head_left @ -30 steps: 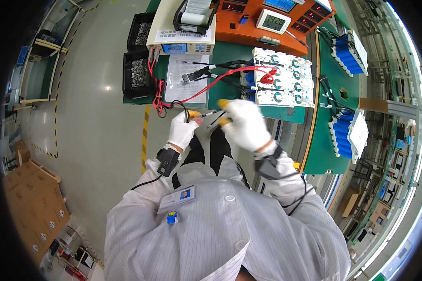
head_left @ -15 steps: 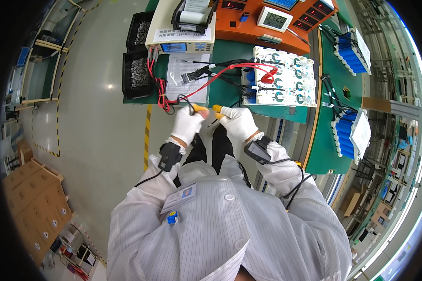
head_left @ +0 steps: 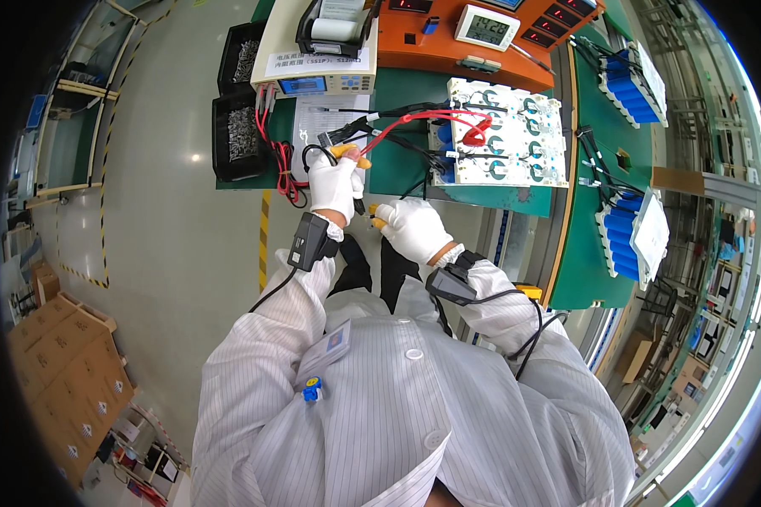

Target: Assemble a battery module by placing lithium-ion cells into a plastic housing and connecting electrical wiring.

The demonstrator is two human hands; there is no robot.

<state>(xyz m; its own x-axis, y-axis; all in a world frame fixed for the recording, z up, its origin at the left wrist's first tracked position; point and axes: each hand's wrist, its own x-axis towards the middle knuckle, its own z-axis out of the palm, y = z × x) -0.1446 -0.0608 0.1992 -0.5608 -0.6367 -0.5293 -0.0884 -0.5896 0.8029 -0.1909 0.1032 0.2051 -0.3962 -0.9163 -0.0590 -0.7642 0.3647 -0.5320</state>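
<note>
My left hand (head_left: 333, 184), in a white glove with yellow fingertips, is closed around a thin black test lead (head_left: 316, 155) that loops above its knuckles. Red leads (head_left: 384, 138) pass beside these fingers to a red clip (head_left: 477, 133) on a white-topped battery pack (head_left: 509, 135). Lower and to the right, my right hand (head_left: 416, 230) has its yellow fingertips pinched together; what lies between them is too small to make out. A black wire (head_left: 413, 188) from the pack runs down toward this hand. A short black end (head_left: 359, 206) hangs below my left hand.
A bench meter (head_left: 313, 72) with a printer (head_left: 336, 34) on top stands behind a paper sheet (head_left: 309, 118). Black bins (head_left: 238, 169) of small metal parts sit at left. An orange instrument (head_left: 431, 55) carries a white clock. Blue-celled packs (head_left: 630, 237) rest on the right bench.
My left hand has moved up over the bench edge, next to the red leads. My right hand has shifted down and left. The view has shifted slightly.
</note>
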